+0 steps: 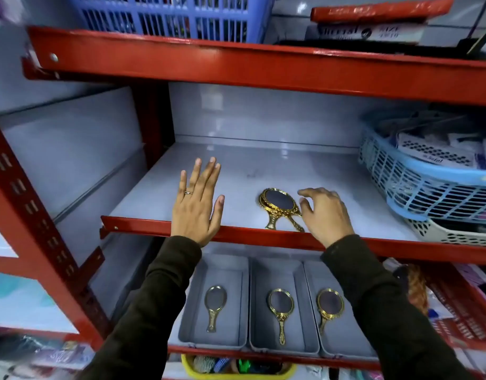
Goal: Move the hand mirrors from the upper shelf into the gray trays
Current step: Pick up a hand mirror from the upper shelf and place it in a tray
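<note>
A small stack of gold-framed hand mirrors (280, 206) lies near the front edge of the upper shelf (263, 165), handles toward me. My right hand (325, 215) hovers just right of the stack, fingers curled and apart, holding nothing. My left hand (196, 201) is flat and spread above the shelf's front edge, left of the mirrors, empty. On the shelf below stand three gray trays side by side: the left tray (236, 272), the middle tray (296, 275) and the right tray (314, 278). Each holds one gold mirror: (215, 305), (281, 311), (329, 307).
A light blue basket (428, 185) full of packets sits on a white basket (455, 234) at the right of the upper shelf. Red steel beams (263, 67) frame each level. A blue crate (170, 15) stands above. A yellow bin (187, 366) sits below the trays.
</note>
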Demonstrator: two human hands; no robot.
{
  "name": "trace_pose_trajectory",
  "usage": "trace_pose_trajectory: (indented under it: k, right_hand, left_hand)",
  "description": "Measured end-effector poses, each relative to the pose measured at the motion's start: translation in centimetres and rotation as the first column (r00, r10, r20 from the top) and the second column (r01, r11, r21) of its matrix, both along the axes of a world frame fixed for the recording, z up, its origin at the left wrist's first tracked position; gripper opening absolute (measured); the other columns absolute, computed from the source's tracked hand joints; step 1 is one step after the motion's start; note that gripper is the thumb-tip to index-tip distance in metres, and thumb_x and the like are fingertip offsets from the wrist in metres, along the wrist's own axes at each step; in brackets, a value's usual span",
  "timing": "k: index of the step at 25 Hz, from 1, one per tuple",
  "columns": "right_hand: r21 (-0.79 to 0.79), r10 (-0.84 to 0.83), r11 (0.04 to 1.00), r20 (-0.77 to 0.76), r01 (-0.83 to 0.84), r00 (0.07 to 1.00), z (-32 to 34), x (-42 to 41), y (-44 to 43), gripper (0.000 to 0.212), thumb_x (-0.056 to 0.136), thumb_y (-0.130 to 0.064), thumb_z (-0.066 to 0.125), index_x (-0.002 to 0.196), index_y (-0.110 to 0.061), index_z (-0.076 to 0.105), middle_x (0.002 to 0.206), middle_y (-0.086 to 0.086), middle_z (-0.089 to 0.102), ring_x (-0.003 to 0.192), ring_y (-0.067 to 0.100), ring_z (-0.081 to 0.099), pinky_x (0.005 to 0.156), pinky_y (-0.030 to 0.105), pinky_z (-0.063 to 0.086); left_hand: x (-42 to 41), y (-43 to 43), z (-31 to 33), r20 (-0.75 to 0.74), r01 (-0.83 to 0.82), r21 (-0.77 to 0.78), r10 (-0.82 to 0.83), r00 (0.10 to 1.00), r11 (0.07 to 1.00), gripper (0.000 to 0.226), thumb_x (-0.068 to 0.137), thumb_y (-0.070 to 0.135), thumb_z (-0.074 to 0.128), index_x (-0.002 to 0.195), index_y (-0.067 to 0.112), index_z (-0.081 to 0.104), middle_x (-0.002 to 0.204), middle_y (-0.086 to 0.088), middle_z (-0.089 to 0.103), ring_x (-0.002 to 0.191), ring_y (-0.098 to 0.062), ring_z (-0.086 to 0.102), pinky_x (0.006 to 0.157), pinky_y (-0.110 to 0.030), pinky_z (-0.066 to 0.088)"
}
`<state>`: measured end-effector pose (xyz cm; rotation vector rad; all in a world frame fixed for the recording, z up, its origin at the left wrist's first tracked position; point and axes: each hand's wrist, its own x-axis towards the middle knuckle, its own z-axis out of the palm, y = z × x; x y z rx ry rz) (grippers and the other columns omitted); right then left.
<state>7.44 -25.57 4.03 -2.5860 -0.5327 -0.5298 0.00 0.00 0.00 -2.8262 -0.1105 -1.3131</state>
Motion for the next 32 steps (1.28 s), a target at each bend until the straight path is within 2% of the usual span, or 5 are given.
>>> trace_pose_trajectory:
  k: [4,12,17,26,32]
  right_hand:
    - [-0.043,-0.094,0.995,-0.317,0.085,0.944,-1.2,2.8,-0.1,0.035,0.095,-0.023,0.053,0.125,-0.013,0.068,0.133,0.012,0.064,0.122,0.032,0.058,0.104,0.039,0.047]
    - [0.037,-0.081,0.993,-0.458,0.110,0.885,-2.0,5.7,-0.1,0.013,0.081,-0.013,0.074,0.093,-0.010,0.079,0.099,0.010,0.076,0.094,0.026,0.068,0.086,0.035,0.057]
    - [0.435,0.224,0.884,-0.716,0.171,0.661,-0.9,5.8,-2.6,0.028,0.070,-0.010,0.086,0.096,-0.003,0.079,0.072,0.011,0.071,0.057,0.016,0.062,0.056,0.022,0.056]
    - [0.733,0.562,0.644,-0.649,0.220,0.513,0.7,1.6,-6.9,0.052,0.041,-0.028,0.091,0.089,-0.012,0.083,0.080,0.005,0.081,0.064,0.007,0.076,0.052,0.014,0.058]
    - [0.608,0.561,0.779,-0.785,0.154,0.262,-4.7,-2.6,-11.0,0.036,0.060,-0.017,0.085,0.095,-0.009,0.080,0.082,0.010,0.080,0.065,0.013,0.077,0.053,0.018,0.059]
  left_hand:
    - [1.1,1.7,-2.4,-0.076,-0.073,0.060,0.077,0.994,0.996,0.065,0.098,0.036,0.028,0.157,0.010,0.022,0.165,-0.002,0.016,0.154,-0.022,0.008,0.126,-0.040,-0.001]
    - [1.7,2.9,-3.3,0.020,-0.096,0.054,0.095,0.995,0.994,0.066,0.097,0.040,0.019,0.157,0.011,0.022,0.165,-0.002,0.017,0.155,-0.023,0.008,0.125,-0.040,0.002]
    - [1.5,2.7,-3.3,0.039,-0.099,0.044,0.097,0.995,0.994,0.066,0.097,0.038,0.019,0.157,0.010,0.022,0.164,-0.003,0.019,0.154,-0.024,0.008,0.125,-0.040,0.002]
    - [1.3,2.4,-3.4,0.023,-0.119,0.040,0.118,0.993,0.992,0.066,0.098,0.038,0.018,0.157,0.011,0.019,0.165,-0.002,0.018,0.154,-0.022,0.005,0.126,-0.039,0.001]
    - [1.4,2.4,-3.5,0.042,-0.137,0.046,0.135,0.990,0.990,0.064,0.099,0.037,0.018,0.158,0.012,0.018,0.165,-0.001,0.015,0.154,-0.019,0.000,0.126,-0.038,-0.001]
